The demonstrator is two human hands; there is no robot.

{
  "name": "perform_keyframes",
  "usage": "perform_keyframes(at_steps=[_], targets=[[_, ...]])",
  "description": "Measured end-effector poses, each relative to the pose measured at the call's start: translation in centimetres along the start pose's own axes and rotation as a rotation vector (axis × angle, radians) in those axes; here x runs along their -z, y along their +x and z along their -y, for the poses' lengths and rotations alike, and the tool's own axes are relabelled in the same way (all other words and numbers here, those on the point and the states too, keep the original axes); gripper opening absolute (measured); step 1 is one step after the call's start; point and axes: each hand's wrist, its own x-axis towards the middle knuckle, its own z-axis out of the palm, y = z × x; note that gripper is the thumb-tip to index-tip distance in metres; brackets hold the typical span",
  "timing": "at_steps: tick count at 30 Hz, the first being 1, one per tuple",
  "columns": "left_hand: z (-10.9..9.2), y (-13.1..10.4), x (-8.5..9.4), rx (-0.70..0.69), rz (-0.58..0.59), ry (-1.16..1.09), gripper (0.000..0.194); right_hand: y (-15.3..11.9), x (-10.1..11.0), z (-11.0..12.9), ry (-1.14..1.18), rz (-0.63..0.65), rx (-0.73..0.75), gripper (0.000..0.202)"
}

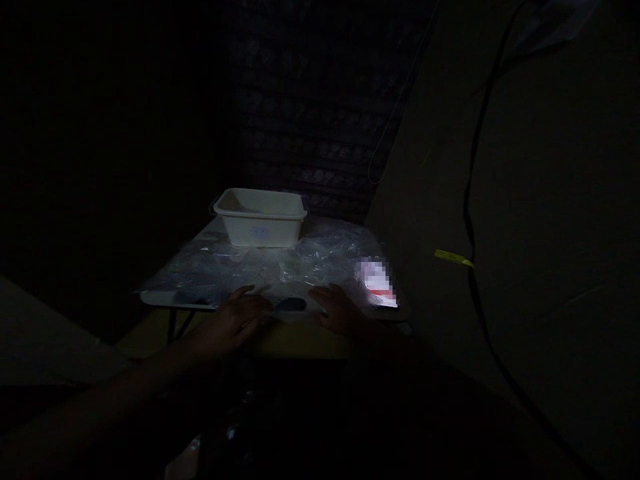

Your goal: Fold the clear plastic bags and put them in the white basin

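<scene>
Clear plastic sheeting [240, 263] covers most of a small white folding table [153, 298]. At its front edge my left hand [243, 315] rests on the plastic, fingers stretched toward the middle. My right hand [337, 310] lies opposite, its fingers spread on the sheeting. Between the two hands is a dark oval patch or flat object [291, 305]; the dim light hides what it is. Neither hand visibly grips anything. Beyond them a white rectangular tub [263, 230] with a wire handle stands upright at the back of the table.
A lit phone-like screen [380, 287], partly blurred out, lies at the table's right. A black cable [470, 200] with a yellow tag [453, 258] hangs along the right wall. Dark patterned cloth [320, 133] hangs behind the table. Below the table it is nearly black.
</scene>
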Motion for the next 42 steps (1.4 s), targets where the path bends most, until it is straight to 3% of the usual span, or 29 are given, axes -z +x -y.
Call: perform_keyframes(at_steps=[6,11,15,22,30,42], targets=[[-0.2,-0.1,-0.4,0.012,-0.002,0.001,0.034,0.1,-0.7,0.4,0.175,-0.101,0.063,0.021],[0.6,0.1,-1.2,0.126,-0.014,0.045,0.031,0.3,-0.9,0.4,0.256,-0.161,0.010,0.019],[0.7,0.5,-1.4,0.127,-0.019,0.043,0.022,0.5,-0.8,0.3,0.277,-0.176,0.012,0.016],[0.6,0.4,-1.3,0.125,-0.043,0.046,0.021,0.4,-0.9,-0.1,0.256,-0.232,0.003,0.014],[0.2,0.3,-1.7,0.119,-0.048,-0.024,0.023,0.6,-0.5,0.3,0.256,-0.204,-0.014,0.013],[0.4,0.1,-1.3,0.399,-0.144,-0.277,0.025,0.6,-0.4,0.4,0.303,-0.226,-0.048,0.014]])
